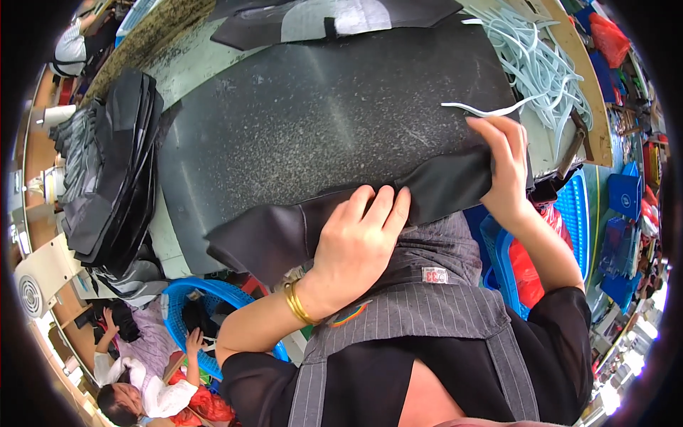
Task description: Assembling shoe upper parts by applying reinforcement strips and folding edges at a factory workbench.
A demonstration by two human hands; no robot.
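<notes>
A long strip-like piece of black leather-like material [441,188] lies along the near edge of a dark, speckled mat [306,121]. My left hand [359,238] presses its bent fingers onto the middle of this piece, gripping it at the edge. At the piece's right end, my right hand [506,167] is closed round it, fingers curled over the top. A seam crosses the piece left of my left hand, and its left end hangs over the mat's near edge. One pale strip [484,110] reaches onto the mat close to my right fingertips.
Pale blue strips [533,57] lie tangled at the far right. Stacked black pieces [117,171] stand at the left, and a dark piece with a silver patch [334,18] lies at the back. Blue baskets [203,285] flank me. A co-worker [142,388] reaches into the left one.
</notes>
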